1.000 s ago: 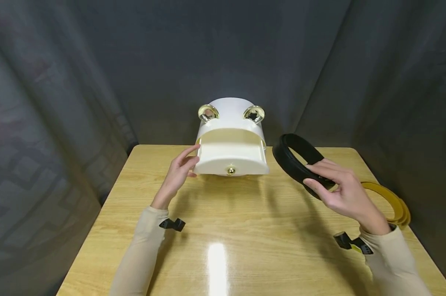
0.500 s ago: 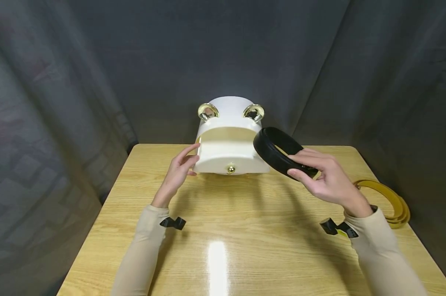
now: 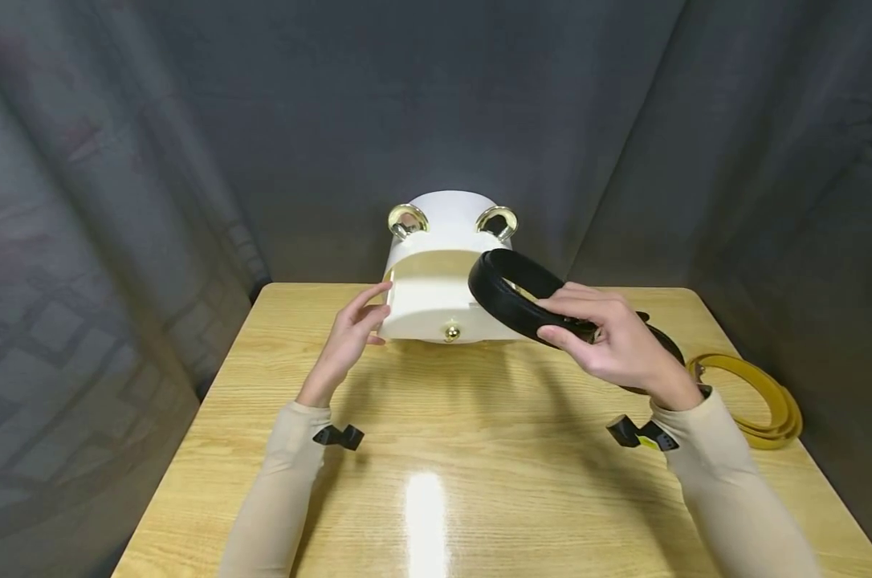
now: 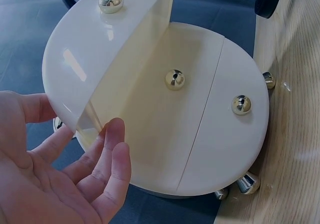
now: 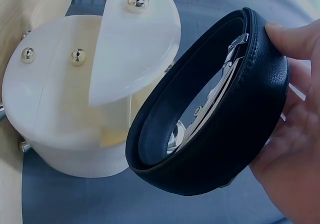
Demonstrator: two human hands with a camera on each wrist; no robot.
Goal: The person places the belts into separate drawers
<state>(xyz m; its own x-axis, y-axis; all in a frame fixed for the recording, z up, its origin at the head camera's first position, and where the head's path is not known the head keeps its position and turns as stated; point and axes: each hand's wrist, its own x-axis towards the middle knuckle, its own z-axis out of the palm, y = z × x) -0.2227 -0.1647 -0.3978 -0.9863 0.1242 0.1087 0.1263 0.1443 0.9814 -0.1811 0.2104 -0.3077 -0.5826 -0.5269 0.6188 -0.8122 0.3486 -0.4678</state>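
Note:
A white rounded box (image 3: pixel 450 213) stands at the table's back, its upper drawer (image 3: pixel 417 323) pulled out. A gold ball knob (image 3: pixel 452 331) sits on the drawer's front. Beside the drawer's left end is my left hand (image 3: pixel 338 345), fingers spread and loosely bent, fingertips right at its edge. My right hand (image 3: pixel 613 341) pinches a coiled black belt (image 3: pixel 504 305) between thumb and fingers. It is held up in front of the drawer's right part, hiding that end. Inside the coil, the right wrist view shows a silver buckle (image 5: pixel 215 103).
On the wooden table (image 3: pixel 479 482), a coiled mustard-yellow belt (image 3: pixel 779 405) lies at the right edge. Another dark coiled belt (image 3: pixel 666 343) shows partly behind my right hand. Two gold rings (image 3: pixel 407 218) stick up from the box. Dark curtains (image 3: pixel 436 96) surround the table.
My right hand has carried the black belt leftward, from beside the box to over the drawer's right end. This uncovers the dark belt behind. My left hand has stayed put.

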